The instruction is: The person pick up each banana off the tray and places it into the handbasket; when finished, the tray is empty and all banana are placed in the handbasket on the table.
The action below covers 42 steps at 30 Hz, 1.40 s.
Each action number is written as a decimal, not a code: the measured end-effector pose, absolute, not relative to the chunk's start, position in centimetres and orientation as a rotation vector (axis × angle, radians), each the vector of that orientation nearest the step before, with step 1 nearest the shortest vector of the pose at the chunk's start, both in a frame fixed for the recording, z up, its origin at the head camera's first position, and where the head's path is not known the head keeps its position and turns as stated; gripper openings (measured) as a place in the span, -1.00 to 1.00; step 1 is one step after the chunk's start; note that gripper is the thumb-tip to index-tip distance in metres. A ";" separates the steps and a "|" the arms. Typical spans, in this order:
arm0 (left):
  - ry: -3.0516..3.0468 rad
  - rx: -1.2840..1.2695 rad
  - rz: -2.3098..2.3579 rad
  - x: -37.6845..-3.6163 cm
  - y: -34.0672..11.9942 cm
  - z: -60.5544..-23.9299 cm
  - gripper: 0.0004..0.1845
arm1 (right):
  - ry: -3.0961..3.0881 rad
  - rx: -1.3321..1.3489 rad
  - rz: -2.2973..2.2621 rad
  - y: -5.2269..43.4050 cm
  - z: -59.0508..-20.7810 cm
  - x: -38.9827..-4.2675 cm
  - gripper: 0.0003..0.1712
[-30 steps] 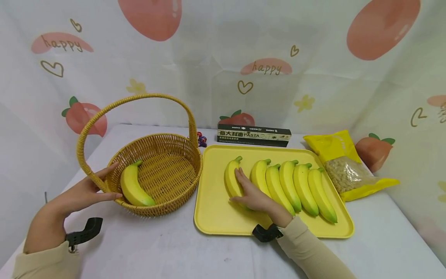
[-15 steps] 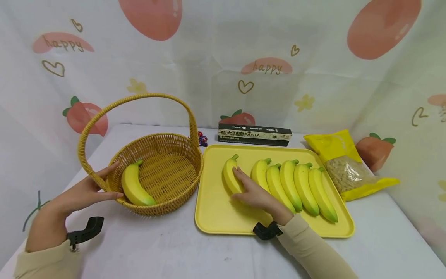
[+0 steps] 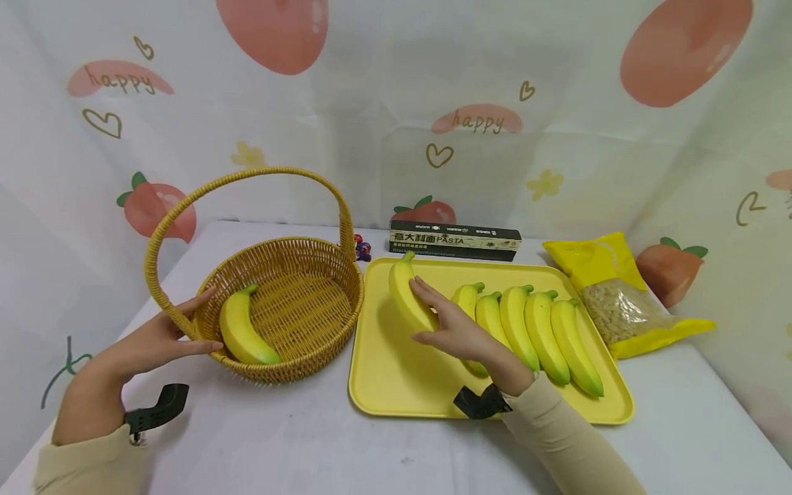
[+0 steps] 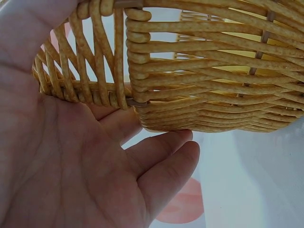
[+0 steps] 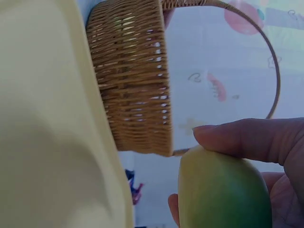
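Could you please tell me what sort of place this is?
Probably a staged tabletop set rather than a working kitchen: a white-covered table before a printed backdrop, with a yellow tray of bananas and a wicker basket set out on the table.

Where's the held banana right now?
In the head view, the right hand holds the banana above the left side of the yellow tray, between the basket and banana row.

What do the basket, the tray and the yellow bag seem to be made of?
Basket: wicker-like strands, natural or synthetic, slight sheen; open weave shows.
Tray: probably plastic, smooth and matte; even colour, rounded raised rim, no grain.
Yellow bag: likely plastic film, glossy; bright highlights on a see-through window.
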<state>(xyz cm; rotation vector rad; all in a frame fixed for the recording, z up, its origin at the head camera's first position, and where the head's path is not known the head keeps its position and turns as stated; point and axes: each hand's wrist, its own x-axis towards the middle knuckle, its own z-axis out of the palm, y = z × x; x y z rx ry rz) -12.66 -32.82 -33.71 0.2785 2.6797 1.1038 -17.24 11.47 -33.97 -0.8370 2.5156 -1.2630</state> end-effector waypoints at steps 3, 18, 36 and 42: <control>2.682 0.277 1.109 -12.6 -32.8 -33.7 0.00 | 2.512 -0.914 -1.240 11.0 -33.2 -17.0 -0.07; 2.689 0.280 1.101 -12.7 -32.6 -33.8 0.00 | 2.324 -1.187 -1.113 6.6 -31.1 -16.8 -0.07; 2.676 0.306 1.128 -12.6 -32.6 -33.7 0.00 | 2.283 -1.208 -0.828 0.3 -29.5 -20.0 -0.06; 2.686 0.335 1.136 -12.6 -32.5 -33.7 0.00 | 2.311 -1.182 -0.749 -1.7 -29.2 -21.0 -0.07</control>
